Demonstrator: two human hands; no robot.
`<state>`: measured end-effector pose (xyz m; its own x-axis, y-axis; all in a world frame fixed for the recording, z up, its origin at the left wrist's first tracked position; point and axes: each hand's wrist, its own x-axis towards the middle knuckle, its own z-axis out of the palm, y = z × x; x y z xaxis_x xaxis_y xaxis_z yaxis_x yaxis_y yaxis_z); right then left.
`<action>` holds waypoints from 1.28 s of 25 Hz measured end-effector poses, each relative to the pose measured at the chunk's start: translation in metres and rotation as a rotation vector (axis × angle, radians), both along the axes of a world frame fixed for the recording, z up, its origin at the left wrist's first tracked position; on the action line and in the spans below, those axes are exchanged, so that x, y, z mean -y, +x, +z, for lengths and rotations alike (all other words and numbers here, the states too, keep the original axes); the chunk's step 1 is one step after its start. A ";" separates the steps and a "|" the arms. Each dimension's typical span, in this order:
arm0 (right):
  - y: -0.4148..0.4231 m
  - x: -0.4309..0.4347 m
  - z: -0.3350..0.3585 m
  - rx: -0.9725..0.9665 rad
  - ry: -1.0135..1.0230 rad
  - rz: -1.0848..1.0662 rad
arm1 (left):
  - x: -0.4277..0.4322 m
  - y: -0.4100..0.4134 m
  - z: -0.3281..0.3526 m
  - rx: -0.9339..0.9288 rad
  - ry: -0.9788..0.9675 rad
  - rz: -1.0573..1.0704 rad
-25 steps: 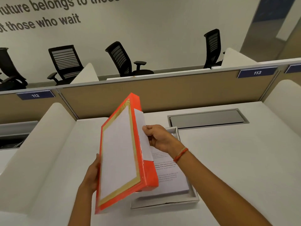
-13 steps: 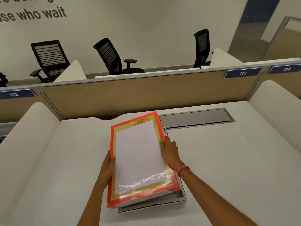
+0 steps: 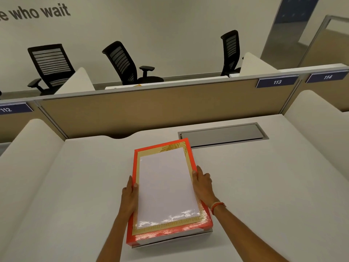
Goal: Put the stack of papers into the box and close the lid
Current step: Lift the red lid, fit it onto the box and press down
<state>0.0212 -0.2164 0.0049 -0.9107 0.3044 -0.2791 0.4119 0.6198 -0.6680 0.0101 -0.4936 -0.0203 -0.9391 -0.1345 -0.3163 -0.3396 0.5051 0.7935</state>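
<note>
White desk (image 3: 264, 186), lidded orange box (image 3: 166, 235) resting on it

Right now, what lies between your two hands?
In the head view, the orange lid spans the whole gap: left hand on its left edge, right hand on its right. The white box shows only beneath its near edge.

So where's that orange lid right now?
In the head view the orange lid lies over the white box on the desk, centre-low in frame, between the left hand and right hand, just in front of the grey cable hatch.
</note>
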 end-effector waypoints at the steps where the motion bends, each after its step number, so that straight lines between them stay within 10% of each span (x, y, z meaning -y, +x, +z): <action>1: 0.000 0.000 -0.002 0.002 -0.002 -0.002 | 0.001 0.000 -0.002 0.005 -0.025 -0.001; 32: 0.034 0.018 -0.040 -0.123 0.492 0.306 | -0.018 0.032 -0.034 -0.313 -0.651 -0.283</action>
